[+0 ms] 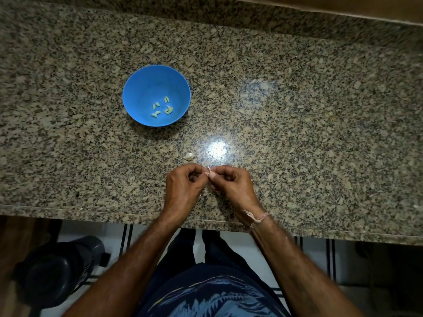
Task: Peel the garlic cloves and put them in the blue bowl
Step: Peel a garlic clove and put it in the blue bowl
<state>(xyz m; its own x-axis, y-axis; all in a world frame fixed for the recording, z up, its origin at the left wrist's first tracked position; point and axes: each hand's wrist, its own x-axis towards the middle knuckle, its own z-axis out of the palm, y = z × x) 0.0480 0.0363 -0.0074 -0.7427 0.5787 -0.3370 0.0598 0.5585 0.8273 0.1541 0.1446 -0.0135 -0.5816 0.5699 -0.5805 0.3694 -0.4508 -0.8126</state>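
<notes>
Two hands meet well short of the bowl (142, 88) and a little right of it: left hand (183, 187) and right hand (232, 187) pinch a small clove (209, 172) between curled fingertips. A loose clove (188, 156) lies nearer the bowl; peeled cloves (168, 110) sit inside it.

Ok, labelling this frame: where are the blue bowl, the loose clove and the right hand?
blue bowl (137, 88): head view, bare inner wall.
loose clove (188, 156): head view, its middle.
right hand (231, 186): head view, its back.
</notes>
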